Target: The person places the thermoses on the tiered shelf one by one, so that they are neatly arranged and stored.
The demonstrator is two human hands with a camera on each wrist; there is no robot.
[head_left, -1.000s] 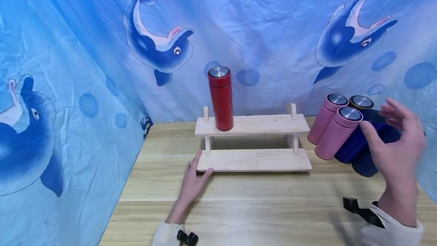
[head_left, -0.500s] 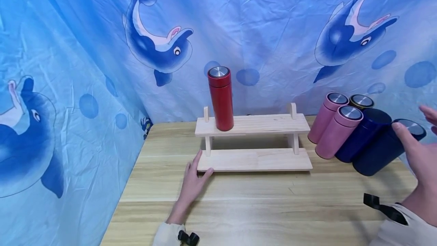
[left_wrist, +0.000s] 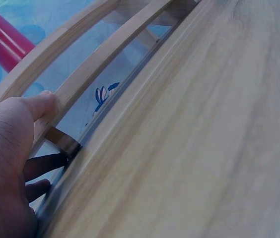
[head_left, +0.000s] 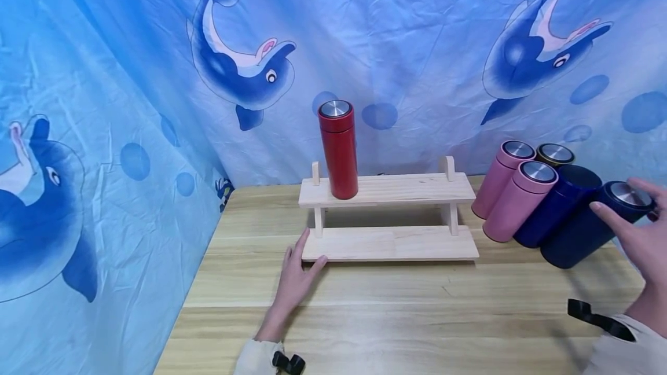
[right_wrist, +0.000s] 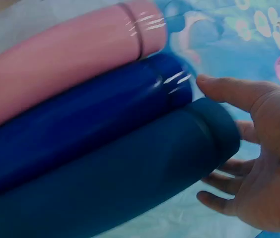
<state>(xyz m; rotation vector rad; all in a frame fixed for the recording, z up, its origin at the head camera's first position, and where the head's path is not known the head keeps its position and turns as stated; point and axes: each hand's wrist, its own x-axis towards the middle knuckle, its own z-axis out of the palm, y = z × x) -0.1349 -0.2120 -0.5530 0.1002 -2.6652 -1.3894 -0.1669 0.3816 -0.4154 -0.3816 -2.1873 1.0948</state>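
At the table's 3 o'clock side, the right hand (head_left: 648, 236) frames the lid of a navy bottle (head_left: 583, 230), thumb and fingers apart; from where I stand, I cannot tell whether they touch it. Navy bottle: standing on the wooden table (head_left: 396, 317), body at the hand's 9 o'clock. Just beside it, at 10 o'clock, a bright blue bottle (head_left: 554, 210); next, the front pink bottle (head_left: 521, 201), with the rear pink bottle (head_left: 502, 181) at its 11 o'clock. A bottle with a gold-ringed lid (head_left: 555, 154) sits behind, mostly hidden. Left hand (head_left: 294, 282): thumb and fingers spread, resting at the 8 o'clock corner of a two-tier wooden rack (head_left: 401, 188). Red bottle (head_left: 340, 155): upright on the upper board, toward the rack's 10 o'clock. Beyond, at 12 o'clock, hangs a blue dolphin-print cloth (head_left: 417, 45)
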